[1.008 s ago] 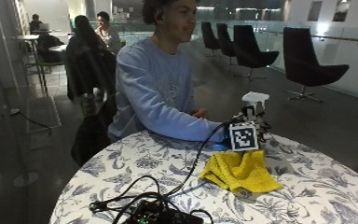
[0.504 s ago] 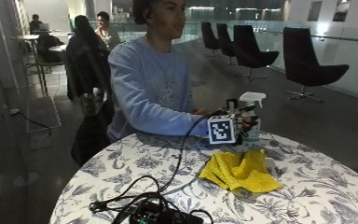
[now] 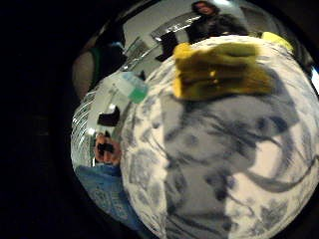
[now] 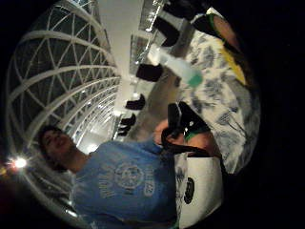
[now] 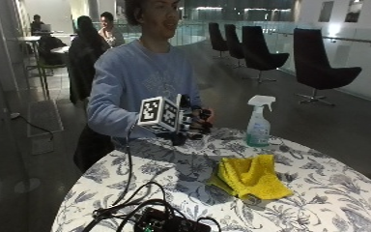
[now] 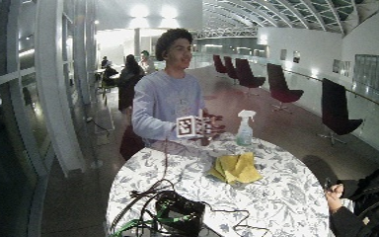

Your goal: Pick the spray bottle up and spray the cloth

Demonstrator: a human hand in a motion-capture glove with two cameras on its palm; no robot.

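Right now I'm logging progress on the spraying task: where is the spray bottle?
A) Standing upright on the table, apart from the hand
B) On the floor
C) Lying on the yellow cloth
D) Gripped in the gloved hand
A: the spray bottle stands upright on the table, clear of the gloved right hand.

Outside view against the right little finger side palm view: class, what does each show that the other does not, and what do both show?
Only the outside view shows the gloved right hand, raised over the table's near edge, apart from the bottle and holding nothing, and the black box with cables on the table. Only the palm view shows the underside outlook from that hand: the tabletop pattern close up, filling most of the picture. Both show the spray bottle standing upright on the floral table, and the folded yellow cloth lying beside it, not touching it.
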